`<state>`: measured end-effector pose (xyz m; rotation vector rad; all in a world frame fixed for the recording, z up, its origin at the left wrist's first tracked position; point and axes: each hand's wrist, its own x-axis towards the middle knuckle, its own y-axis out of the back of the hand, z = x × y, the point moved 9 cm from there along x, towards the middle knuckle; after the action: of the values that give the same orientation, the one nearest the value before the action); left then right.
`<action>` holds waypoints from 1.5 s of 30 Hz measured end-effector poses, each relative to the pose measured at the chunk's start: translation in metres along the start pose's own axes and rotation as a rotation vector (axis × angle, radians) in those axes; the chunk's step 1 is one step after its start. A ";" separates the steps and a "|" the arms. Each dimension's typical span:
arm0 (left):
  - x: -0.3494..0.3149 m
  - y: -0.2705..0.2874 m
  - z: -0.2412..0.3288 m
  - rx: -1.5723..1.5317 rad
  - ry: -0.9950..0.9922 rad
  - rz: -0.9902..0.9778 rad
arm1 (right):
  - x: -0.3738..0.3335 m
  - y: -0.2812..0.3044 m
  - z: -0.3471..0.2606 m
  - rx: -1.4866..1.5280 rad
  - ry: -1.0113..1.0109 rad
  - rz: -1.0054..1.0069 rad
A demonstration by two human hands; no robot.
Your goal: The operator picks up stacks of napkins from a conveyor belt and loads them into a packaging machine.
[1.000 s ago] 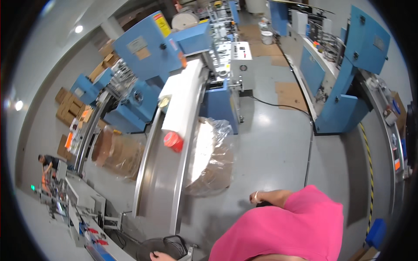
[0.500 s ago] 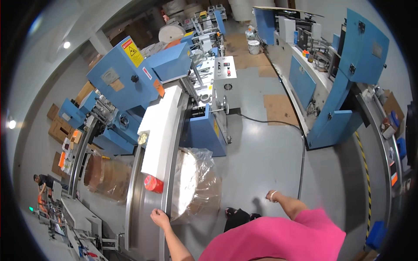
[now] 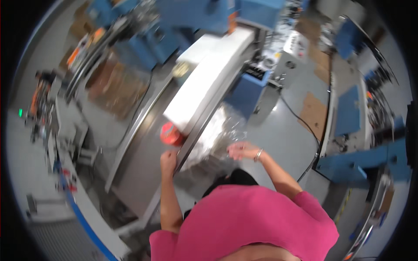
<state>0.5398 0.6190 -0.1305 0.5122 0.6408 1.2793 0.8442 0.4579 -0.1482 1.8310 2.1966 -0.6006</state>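
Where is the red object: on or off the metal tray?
On: the red object rests on the metal tray, by the white stack.

The left hand (image 3: 168,162) hides its own fingertips from us, blur softens the right hand (image 3: 242,150) and the red object (image 3: 171,134), and we lose part of the blue machine cover (image 3: 191,13) past the upper edge

Head view through a fisheye lens, from above the wearer's pink shirt (image 3: 248,213), facing forward and steeply down. Shirt and forearms (image 3: 281,176) lie nearest, at lower centre; the metal table (image 3: 146,158) stands at middle distance, blue machines (image 3: 196,13) farther, toward the top.
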 end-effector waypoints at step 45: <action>0.015 -0.037 0.117 -0.393 0.244 0.195 | 0.116 0.181 -0.235 -0.320 0.682 0.572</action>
<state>0.6489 0.6256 -0.0726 0.0952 0.5298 1.6227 1.0192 0.6898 -0.0180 2.5390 1.7583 0.5264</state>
